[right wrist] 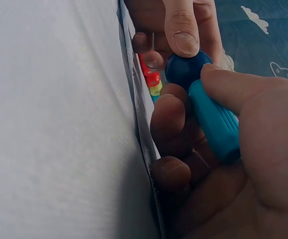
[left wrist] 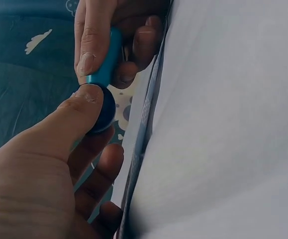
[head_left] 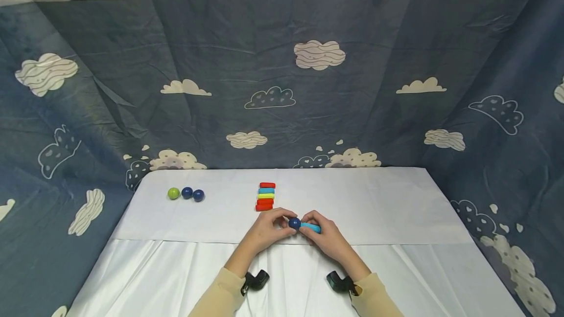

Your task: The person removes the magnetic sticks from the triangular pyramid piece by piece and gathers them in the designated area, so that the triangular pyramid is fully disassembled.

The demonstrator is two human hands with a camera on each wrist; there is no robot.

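Note:
My left hand [head_left: 267, 229] pinches a dark blue ball [head_left: 294, 223] between thumb and fingers. In my right hand [head_left: 327, 238] is a light blue ribbed stick [head_left: 311, 227], gripped by thumb and fingers. One end of the stick meets the ball, as the right wrist view shows with the ball [right wrist: 186, 68] right at the tip of the stick [right wrist: 213, 122]. The left wrist view has my left thumb over the ball [left wrist: 106, 112]. Just beyond my left hand lies a column of short sticks [head_left: 266, 196] in red, blue and yellow.
On the table's [head_left: 374, 204] far left sit a green ball [head_left: 174, 193] and two dark blue balls [head_left: 187, 192] in a row. A dark cloud-patterned cloth [head_left: 273, 62] hangs behind and at both sides. Each wrist carries a black camera [head_left: 255, 280].

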